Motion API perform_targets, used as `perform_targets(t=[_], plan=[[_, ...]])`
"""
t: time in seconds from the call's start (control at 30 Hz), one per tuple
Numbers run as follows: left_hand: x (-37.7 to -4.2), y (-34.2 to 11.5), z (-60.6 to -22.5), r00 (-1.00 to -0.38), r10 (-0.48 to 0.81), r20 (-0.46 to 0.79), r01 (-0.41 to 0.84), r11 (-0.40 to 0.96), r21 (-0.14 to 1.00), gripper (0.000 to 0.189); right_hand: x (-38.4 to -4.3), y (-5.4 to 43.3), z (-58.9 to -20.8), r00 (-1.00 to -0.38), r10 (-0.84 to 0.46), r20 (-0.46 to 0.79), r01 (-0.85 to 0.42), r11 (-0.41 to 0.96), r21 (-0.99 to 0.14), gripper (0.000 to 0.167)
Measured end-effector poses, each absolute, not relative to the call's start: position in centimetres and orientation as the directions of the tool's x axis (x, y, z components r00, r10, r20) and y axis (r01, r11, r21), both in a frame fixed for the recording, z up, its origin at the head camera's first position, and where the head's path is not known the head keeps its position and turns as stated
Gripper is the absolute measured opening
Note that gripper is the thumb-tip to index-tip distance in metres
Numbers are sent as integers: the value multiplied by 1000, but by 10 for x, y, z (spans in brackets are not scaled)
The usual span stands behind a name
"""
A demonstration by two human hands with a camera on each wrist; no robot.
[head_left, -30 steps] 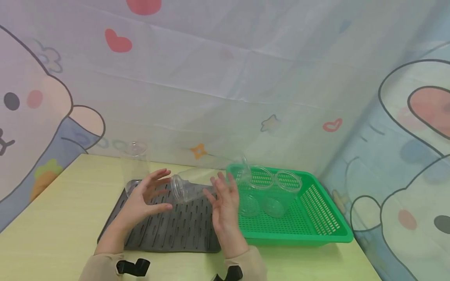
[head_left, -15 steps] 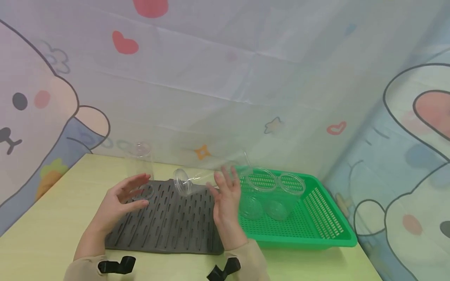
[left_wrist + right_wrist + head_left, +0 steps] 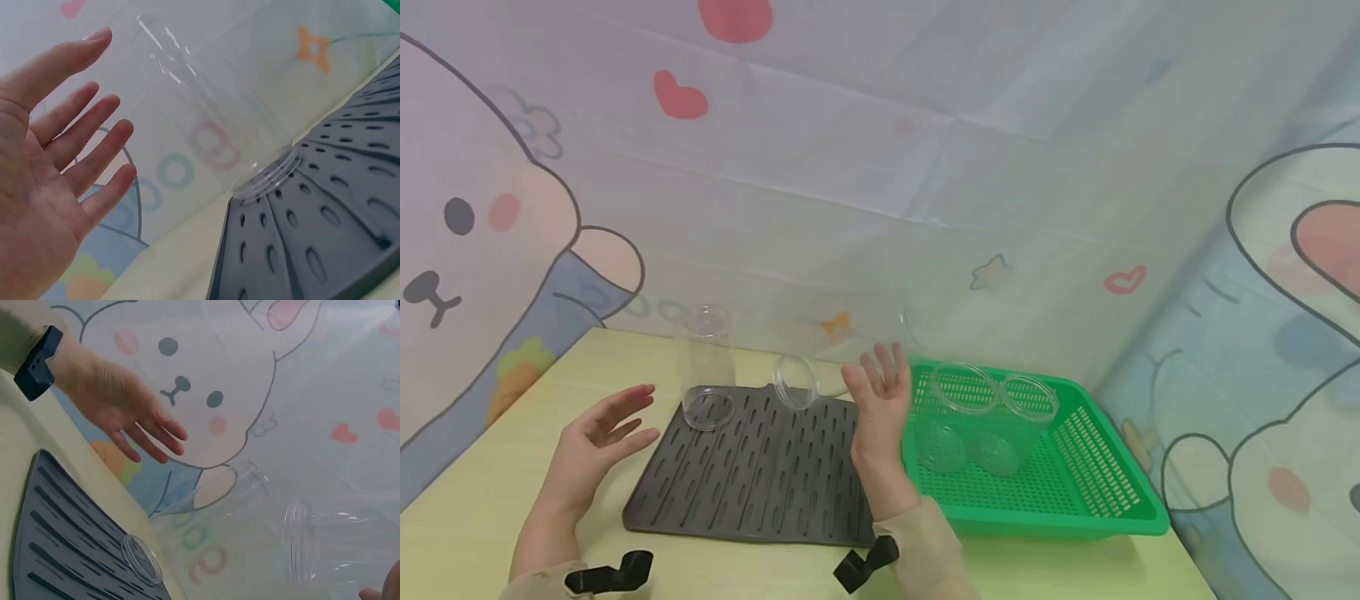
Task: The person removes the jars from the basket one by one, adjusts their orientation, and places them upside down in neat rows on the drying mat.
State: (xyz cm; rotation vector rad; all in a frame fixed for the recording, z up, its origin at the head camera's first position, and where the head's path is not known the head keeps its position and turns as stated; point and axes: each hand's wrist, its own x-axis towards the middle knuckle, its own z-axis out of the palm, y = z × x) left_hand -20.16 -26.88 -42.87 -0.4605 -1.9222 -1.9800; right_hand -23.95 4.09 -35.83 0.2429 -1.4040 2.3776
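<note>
My right hand (image 3: pixel 883 408) holds a clear cup (image 3: pixel 795 382) tilted on its side, its ringed base toward the left. Most of its see-through body blends into the backdrop. In the right wrist view the held cup (image 3: pixel 300 544) shows beside a fingertip at the lower right corner. A second clear cup (image 3: pixel 707 367) stands upside down at the back left of a grey drying mat (image 3: pixel 752 483). My left hand (image 3: pixel 598 442) is spread with nothing in it, left of the mat. In the left wrist view that hand (image 3: pixel 69 156) is apart from the standing cup (image 3: pixel 206 119).
A green basket (image 3: pixel 1037 525) stands right of the mat. Two clear cups, one a cup (image 3: pixel 962 387) and the other a cup (image 3: pixel 1028 398), stand rim up inside it. A printed cloth (image 3: pixel 880 167) hangs behind the pale table (image 3: pixel 467 517).
My left hand has drawn away from the held cup, down and to the left. My right hand still holds the cup, now turned with its base facing more toward me.
</note>
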Motion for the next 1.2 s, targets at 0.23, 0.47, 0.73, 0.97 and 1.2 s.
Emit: perform_targets(t=[0.23, 0.47, 0.73, 0.97, 1.2], plan=[[-203, -274, -444, -916, -43, 399, 396, 72, 916, 57, -253, 27, -361, -909, 223, 352, -410, -332, -850, 90], [-208, -270, -453, -941, -48, 336, 318, 221, 922, 59, -268, 10, -367, -904, 202, 377, -422, -274, -864, 84], [-210, -272, -459, -967, -66, 246, 218, 285, 934, 64, -279, -3, -383, -915, 172, 366, -395, -183, -900, 77], [-213, -271, -462, -977, -65, 205, 173, 335, 926, 68, -289, -9, -391, -912, 159, 379, -396, -96, -913, 69], [-216, -269, -466, -980, -58, 192, 156, 378, 912, 69, -297, -16, -401, -922, 102, 372, -375, -8, -927, 85]])
